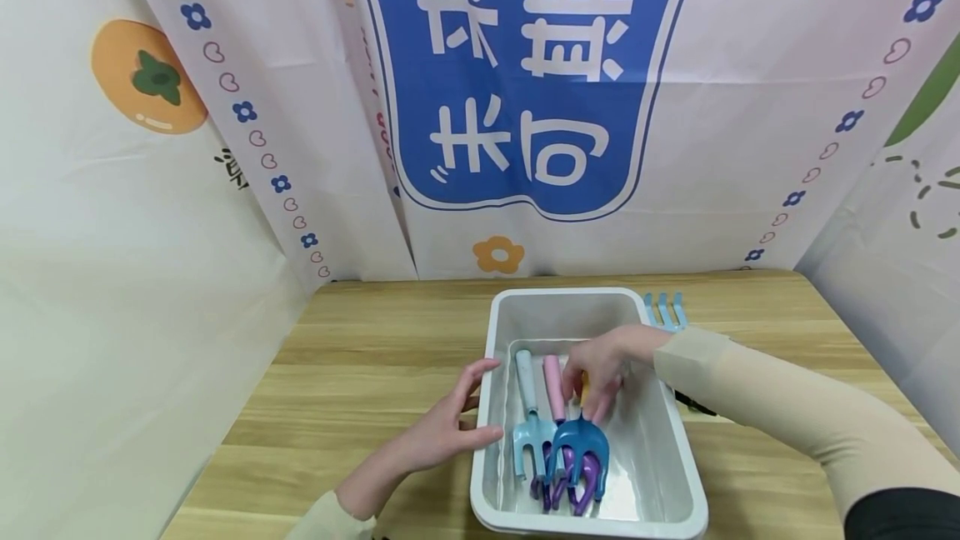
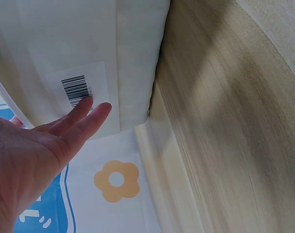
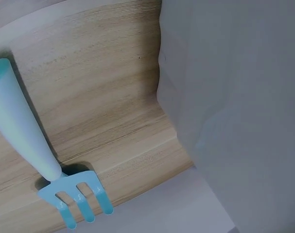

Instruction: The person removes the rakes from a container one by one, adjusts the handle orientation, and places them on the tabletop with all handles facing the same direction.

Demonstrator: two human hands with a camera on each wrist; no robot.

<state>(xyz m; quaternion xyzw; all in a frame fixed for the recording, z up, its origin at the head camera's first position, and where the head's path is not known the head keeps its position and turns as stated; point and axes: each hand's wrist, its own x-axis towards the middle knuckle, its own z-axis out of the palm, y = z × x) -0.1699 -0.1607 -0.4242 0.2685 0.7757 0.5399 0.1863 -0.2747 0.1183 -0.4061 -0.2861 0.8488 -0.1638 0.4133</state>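
A white plastic bin (image 1: 677, 450) holds several small garden hand tools. Inside it, my right hand (image 1: 600, 363) grips the orange handle of a dark blue hand fork (image 1: 581, 437), whose tines point toward me. To its left lies a light blue hand fork (image 1: 531, 432) with a pale handle. A pink handle (image 1: 553, 386) lies between them, and purple tool heads (image 1: 588, 473) show partly under the blue fork. My left hand (image 1: 444, 426) touches the bin's left wall with fingers spread; a barcode label (image 2: 78, 90) on that wall sits beside its fingertips in the left wrist view.
Behind the bin's right side, another light blue hand fork (image 3: 72, 191) lies on the wooden table (image 1: 375, 357). A small black object (image 1: 695, 404) lies under my right forearm. Printed cloth (image 1: 495, 240) hangs along the table's back and sides.
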